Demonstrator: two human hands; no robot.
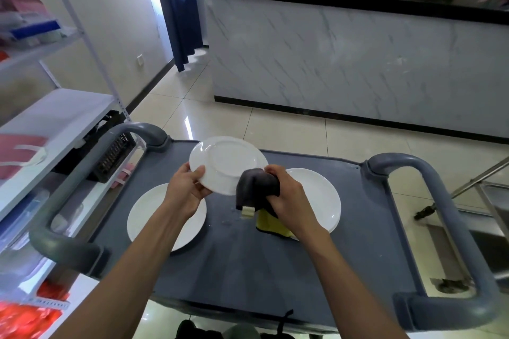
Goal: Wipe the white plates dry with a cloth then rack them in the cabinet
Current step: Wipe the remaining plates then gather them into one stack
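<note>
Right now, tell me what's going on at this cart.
A person is drying plates. The left hand holds a white plate tilted up above the grey cart, underside toward the camera. The right hand grips a dark cloth with a yellow side, pressed against that plate's lower edge. Two more white plates lie flat on the cart, one on the left and one on the right. Nothing is racked yet.
</note>
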